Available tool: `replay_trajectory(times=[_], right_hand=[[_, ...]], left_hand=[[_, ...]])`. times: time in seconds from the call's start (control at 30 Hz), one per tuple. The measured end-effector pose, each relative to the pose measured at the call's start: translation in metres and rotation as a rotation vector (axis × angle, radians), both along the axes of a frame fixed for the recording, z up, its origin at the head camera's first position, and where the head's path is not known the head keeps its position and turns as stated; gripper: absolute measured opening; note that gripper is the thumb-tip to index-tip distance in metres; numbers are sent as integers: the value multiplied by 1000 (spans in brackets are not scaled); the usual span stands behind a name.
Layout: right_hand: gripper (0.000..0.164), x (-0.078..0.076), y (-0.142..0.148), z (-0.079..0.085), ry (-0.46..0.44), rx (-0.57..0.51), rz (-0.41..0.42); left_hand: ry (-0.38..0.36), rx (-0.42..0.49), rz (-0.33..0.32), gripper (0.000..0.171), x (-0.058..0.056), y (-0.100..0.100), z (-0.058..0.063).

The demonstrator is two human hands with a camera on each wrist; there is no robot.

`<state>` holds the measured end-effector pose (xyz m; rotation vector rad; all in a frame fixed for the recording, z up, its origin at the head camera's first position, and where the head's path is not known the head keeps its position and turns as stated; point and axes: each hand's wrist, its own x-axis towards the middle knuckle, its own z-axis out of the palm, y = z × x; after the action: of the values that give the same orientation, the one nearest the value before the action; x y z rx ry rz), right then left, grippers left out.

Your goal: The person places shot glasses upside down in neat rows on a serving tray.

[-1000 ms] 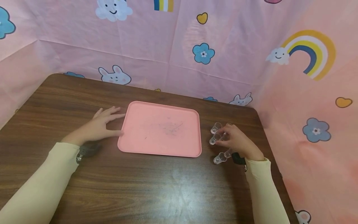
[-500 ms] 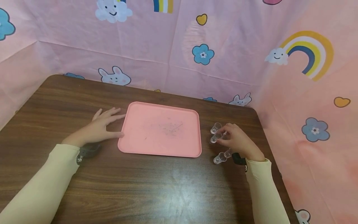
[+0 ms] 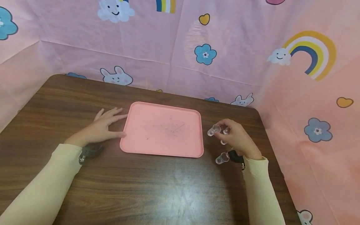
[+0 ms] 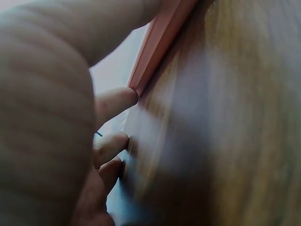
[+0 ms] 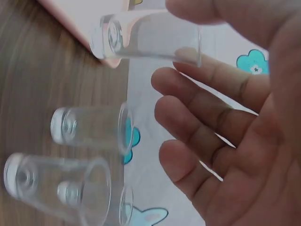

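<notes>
My right hand [image 3: 239, 139] pinches a small clear shot glass [image 3: 214, 129] near its rim, raised off the table. In the right wrist view the thumb lies on one side of that shot glass [image 5: 150, 35] and the index fingertip on the other; the remaining fingers are loosely bent. More clear shot glasses [image 5: 91, 126] stand upright below, partly hidden behind the hand in the head view. One glass [image 3: 222, 158] stands nearer the wrist. My left hand [image 3: 98, 128] touches the left rim of a pink tray [image 3: 163, 152] with thumb and index finger extended.
The brown wooden table [image 3: 140, 190] carries the tray at its middle and the glasses to its right. A patterned pink cloth [image 3: 180, 72] hangs along the back and right side. Dark scuffs mark the tray's surface.
My right hand has taken hold of a shot glass and lifted it, moving slightly left and away from me. My left hand stays at the tray's rim.
</notes>
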<state>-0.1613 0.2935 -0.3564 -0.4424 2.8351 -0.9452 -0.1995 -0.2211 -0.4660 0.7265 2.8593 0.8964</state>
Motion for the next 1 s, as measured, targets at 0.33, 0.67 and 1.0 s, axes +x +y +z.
replay_trajectory(times=[0.33,0.67,1.0], right_hand=[[31,-7,-19,-2,63,-41,-3],[28,-16,-33,-5,82,-62,24],[32,-19,-41,-8,74,-85,3]], left_hand=[[3,10,-4,81,0,0,1],[-3,0,-3,81,3,-1,2],[12,-4,-11,80,3,0,5]])
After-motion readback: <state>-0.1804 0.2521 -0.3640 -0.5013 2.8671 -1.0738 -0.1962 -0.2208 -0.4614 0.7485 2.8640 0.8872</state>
